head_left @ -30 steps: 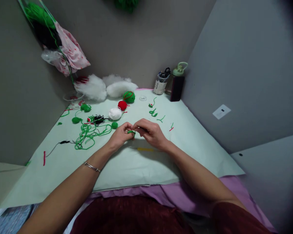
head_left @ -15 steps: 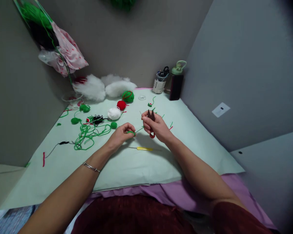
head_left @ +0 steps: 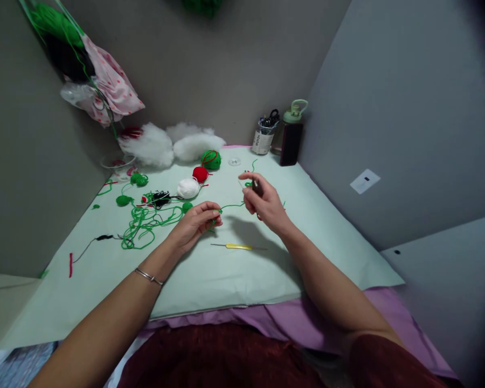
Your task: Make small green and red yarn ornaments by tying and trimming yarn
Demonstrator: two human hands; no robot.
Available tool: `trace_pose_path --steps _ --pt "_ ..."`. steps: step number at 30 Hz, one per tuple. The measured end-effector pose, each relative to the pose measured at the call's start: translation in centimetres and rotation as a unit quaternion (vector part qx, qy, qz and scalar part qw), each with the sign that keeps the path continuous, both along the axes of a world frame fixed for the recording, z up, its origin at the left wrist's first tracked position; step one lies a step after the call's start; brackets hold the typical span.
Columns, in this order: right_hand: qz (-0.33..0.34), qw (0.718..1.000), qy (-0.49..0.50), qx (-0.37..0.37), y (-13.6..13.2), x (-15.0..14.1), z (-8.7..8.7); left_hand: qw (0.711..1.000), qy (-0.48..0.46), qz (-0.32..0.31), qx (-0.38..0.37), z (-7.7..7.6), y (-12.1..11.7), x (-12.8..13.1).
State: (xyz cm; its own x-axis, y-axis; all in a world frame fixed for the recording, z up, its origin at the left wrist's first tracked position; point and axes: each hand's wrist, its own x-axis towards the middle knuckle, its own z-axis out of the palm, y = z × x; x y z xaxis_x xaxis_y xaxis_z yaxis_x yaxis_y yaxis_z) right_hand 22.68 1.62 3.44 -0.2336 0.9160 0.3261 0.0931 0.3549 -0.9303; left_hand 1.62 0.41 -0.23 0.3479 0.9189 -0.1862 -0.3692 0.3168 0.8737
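My left hand [head_left: 196, 222] pinches a small green crocheted piece [head_left: 217, 213], mostly hidden by the fingers, above the pale sheet. A green yarn strand [head_left: 232, 205] runs from it toward my right hand [head_left: 265, 203]. That hand is closed around scissors [head_left: 257, 186] with dark blades, tucked against the palm and largely covered, while the index finger stretches out to the left. Whether the fingers also touch the yarn's end I cannot tell. A yellow-handled crochet hook [head_left: 238, 247] lies on the sheet below both hands.
Tangled green yarn [head_left: 139, 229] spreads left of my left hand. White [head_left: 188, 188], red [head_left: 200, 174] and green [head_left: 210, 159] yarn balls sit behind it, with white stuffing [head_left: 153, 145] by the wall. A pen cup [head_left: 262, 139], bottle [head_left: 294, 112] and phone [head_left: 291, 144] stand at the back.
My right hand has shifted slightly right and turned, so the scissors' blades are now mostly covered and its index finger is extended. My left hand has rolled over a little, still holding the green piece.
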Motion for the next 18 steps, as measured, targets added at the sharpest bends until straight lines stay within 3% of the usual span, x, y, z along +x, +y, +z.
trace_pose_path --steps 6,12,18 --pt "0.01 0.969 -0.203 0.138 -0.6 -1.8 -1.9 1.0 -0.026 0.017 -0.008 0.3 -0.1 0.2" --pt "0.0 0.929 -0.263 0.258 -0.4 -2.1 -3.4 0.999 -0.031 0.041 -0.008 0.3 -0.1 0.3" --pt "-0.015 0.887 -0.339 0.313 -0.3 -2.1 -3.8 0.998 -0.02 0.056 -0.017 0.1 -0.1 0.5"
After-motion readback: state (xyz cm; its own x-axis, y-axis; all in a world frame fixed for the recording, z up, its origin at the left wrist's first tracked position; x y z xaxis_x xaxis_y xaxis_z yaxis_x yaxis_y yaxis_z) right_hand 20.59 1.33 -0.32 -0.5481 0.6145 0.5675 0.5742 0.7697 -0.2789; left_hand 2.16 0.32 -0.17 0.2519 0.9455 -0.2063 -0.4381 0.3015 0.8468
